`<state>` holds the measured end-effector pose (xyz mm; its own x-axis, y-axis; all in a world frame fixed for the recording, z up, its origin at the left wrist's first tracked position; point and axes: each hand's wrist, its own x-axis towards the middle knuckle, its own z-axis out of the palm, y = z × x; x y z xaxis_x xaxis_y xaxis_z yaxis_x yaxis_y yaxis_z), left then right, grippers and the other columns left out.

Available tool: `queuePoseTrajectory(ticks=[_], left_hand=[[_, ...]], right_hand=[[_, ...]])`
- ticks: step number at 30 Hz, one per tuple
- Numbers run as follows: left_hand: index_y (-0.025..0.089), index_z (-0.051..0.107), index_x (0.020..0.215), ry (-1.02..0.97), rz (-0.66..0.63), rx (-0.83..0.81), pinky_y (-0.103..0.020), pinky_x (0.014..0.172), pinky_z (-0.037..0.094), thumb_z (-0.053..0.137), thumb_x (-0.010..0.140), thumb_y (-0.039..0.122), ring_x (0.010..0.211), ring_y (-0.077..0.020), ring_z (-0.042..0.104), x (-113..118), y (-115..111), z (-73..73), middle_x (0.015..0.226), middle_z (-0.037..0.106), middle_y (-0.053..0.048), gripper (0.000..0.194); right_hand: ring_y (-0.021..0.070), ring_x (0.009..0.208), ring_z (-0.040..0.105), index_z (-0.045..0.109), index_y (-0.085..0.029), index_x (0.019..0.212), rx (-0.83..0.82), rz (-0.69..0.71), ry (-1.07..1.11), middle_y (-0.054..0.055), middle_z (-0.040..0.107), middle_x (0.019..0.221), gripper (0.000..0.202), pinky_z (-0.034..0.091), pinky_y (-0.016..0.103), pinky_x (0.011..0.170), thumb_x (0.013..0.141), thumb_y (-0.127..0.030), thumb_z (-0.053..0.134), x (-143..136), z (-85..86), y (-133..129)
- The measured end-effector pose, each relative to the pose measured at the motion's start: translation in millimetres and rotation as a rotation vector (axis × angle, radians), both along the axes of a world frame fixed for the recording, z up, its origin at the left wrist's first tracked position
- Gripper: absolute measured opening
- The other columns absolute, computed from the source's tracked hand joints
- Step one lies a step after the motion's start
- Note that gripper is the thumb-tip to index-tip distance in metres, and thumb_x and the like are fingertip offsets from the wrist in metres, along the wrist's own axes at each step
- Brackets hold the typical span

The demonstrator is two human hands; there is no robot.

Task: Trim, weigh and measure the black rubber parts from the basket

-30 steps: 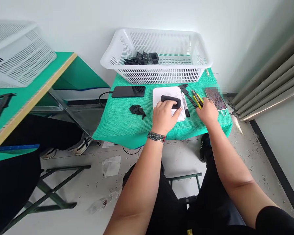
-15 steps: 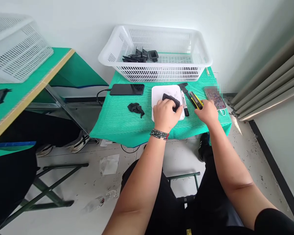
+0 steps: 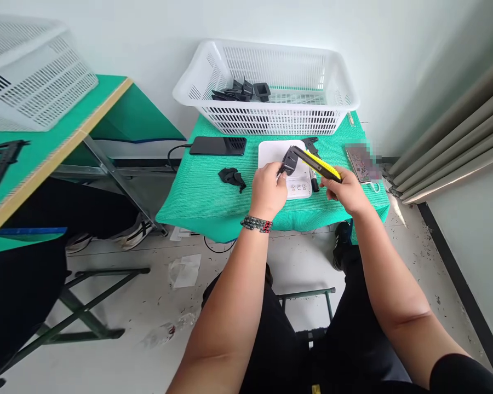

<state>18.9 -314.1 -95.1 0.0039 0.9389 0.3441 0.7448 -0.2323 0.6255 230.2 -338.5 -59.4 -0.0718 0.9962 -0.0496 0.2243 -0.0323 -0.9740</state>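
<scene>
My left hand [image 3: 270, 189] grips a small black plastic part [image 3: 289, 161], held tilted above a white digital scale [image 3: 271, 149]. In my right hand [image 3: 344, 189] is a yellow and black utility knife [image 3: 318, 163], its front end pointing left and reaching the part's upper edge. Whether its blade is out I cannot tell. Beneath the knife, a black marker [image 3: 314, 181] lies beside the scale, partly covered. Behind it rests a black caliper [image 3: 310, 145], also partly hidden. A crumpled black cloth or glove [image 3: 232, 178] lies left of my left hand.
A white plastic basket [image 3: 267, 117] with several black parts [image 3: 262, 91] stands at the back of the green-covered table [image 3: 201, 191]. A black phone [image 3: 217, 146] lies left, another phone [image 3: 359, 164] right. On the left table [image 3: 102, 104] are another basket [image 3: 36, 82] and caliper [image 3: 3, 164].
My left hand has lifted the black part off the scale and tilted it. My right hand has picked up the utility knife from the table and brought it left to the part.
</scene>
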Motion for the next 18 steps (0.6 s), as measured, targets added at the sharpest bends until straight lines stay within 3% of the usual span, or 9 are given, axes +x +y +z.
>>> queuePoseTrajectory(ticks=[3, 11, 18], left_hand=[[0.020, 0.075, 0.115, -0.023, 0.062, -0.008, -0.049, 0.097, 0.053, 0.054, 0.094, 0.020, 0.112, -0.0348, 0.068, -3, -2, 1.6, 0.118, 0.078, -0.014, 0.030], [0.022, 0.077, 0.104, -0.029, 0.089, -0.076, -0.048, 0.104, 0.048, 0.067, 0.094, 0.030, 0.122, -0.0333, 0.067, -10, -6, 13.2, 0.125, 0.078, -0.009, 0.016], [0.020, 0.075, 0.114, -0.035, 0.126, -0.053, -0.049, 0.108, 0.049, 0.053, 0.099, 0.023, 0.122, -0.0341, 0.066, -25, 1, 4.2, 0.125, 0.076, -0.013, 0.027]], right_hand=[[0.0097, 0.052, 0.052, 0.055, -0.022, 0.087, -0.013, 0.100, 0.134, -0.002, 0.065, 0.078, 0.029, 0.033, 0.025, 0.049, 0.079, -0.046, 0.071, -6, 2.8, -6], [0.0079, 0.052, 0.046, 0.057, -0.021, 0.084, 0.008, 0.181, 0.271, -0.006, 0.054, 0.066, 0.037, 0.032, 0.024, 0.048, 0.074, -0.045, 0.082, -12, -4.1, -2], [0.0082, 0.052, 0.047, 0.059, -0.020, 0.090, -0.032, 0.221, 0.262, -0.006, 0.054, 0.066, 0.038, 0.032, 0.024, 0.047, 0.074, -0.044, 0.083, -11, -6.7, 5]])
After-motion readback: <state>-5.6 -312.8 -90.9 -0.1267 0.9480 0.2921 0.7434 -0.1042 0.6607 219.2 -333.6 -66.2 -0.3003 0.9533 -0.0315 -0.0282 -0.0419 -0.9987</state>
